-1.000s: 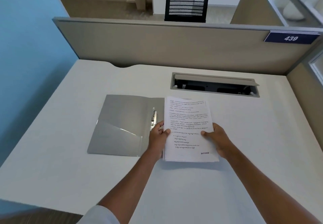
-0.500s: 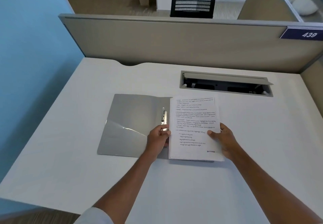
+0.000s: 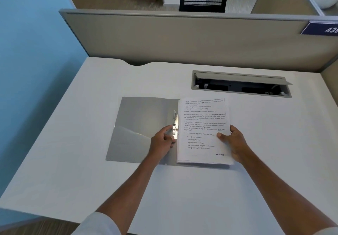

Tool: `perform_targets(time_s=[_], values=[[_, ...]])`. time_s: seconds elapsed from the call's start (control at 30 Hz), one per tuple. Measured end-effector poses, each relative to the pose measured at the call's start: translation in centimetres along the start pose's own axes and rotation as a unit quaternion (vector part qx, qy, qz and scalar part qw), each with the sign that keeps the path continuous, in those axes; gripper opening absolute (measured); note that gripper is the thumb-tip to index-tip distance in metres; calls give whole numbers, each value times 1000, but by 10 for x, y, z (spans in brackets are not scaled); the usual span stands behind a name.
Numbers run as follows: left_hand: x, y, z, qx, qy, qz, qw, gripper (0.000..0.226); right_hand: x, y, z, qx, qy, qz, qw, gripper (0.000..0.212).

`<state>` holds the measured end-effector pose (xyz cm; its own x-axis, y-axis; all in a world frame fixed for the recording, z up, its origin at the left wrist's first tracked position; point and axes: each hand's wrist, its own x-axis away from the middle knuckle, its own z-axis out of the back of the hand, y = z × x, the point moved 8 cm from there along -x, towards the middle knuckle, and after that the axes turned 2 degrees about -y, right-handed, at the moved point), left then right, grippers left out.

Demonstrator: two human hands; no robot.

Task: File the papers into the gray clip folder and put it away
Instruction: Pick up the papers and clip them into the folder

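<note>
My left hand (image 3: 161,143) sat on the open gray clip folder (image 3: 144,124), fingers curled loosely with the tips touching the lower end of the metal clip (image 3: 175,123) at the spine; I could not tell whether they actually pinched the clip or only pressed against it. My right hand (image 3: 234,143) gripped the right edge of the stack of papers (image 3: 203,130), thumb on top of the printed top sheet and the other fingers hidden beneath. The stack lay on the folder's right-hand half, its left edge just beside the clip, sheets slightly fanned at the top. The folder's left cover lay flat, showing its slanted inner pocket. All of this rested near the middle of the white desk (image 3: 91,161). Behind the papers was an open cable hatch (image 3: 241,84) in the desktop, then the beige partition (image 3: 182,38) with a blue number plate (image 3: 323,28) at its right end.
</note>
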<state>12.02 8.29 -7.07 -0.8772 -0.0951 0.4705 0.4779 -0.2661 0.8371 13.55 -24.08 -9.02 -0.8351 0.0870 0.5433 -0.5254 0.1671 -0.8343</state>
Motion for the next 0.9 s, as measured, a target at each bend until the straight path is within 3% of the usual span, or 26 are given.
perform_targets(time_s=[0.9], values=[[-7, -3, -4, -27, -21, 1, 999, 50, 0, -8, -16, 136, 28, 26, 990, 37]])
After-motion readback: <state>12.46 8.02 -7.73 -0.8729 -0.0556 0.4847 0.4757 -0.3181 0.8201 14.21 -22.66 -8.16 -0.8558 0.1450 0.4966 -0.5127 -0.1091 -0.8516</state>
